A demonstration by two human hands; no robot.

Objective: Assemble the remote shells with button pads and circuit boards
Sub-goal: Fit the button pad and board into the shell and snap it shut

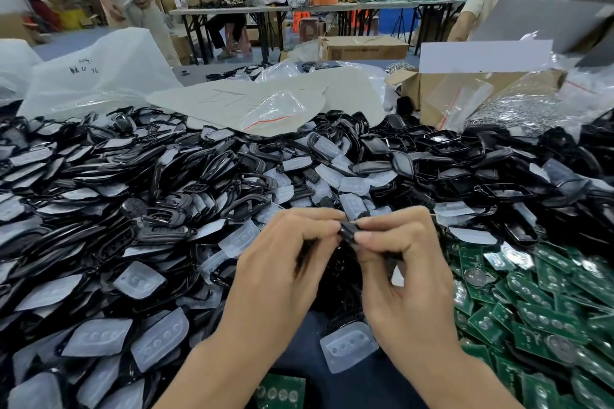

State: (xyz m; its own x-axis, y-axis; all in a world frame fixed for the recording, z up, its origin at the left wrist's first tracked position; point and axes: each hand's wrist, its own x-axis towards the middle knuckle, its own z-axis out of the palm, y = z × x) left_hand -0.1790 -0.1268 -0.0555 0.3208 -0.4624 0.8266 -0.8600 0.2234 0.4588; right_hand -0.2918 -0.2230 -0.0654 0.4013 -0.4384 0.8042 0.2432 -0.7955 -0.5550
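Both my hands meet at the centre of the table over a black remote shell (348,230). My left hand (282,262) pinches its left end with curled fingers. My right hand (398,259) grips its right end, thumb and fingertips pressed on it. Most of the shell is hidden behind my fingers. Black shells (186,176) and translucent white button pads (159,342) lie heaped across the left and middle of the table. Green circuit boards (531,309) with round coin cells are piled at the right. One loose button pad (349,347) lies just below my wrists.
A flat cardboard sheet (265,100) and clear plastic bags (275,113) lie behind the heap. An open cardboard box (481,86) with bagged metal parts stands at the back right. People sit and stand at tables further back. One circuit board (282,392) lies at the near edge.
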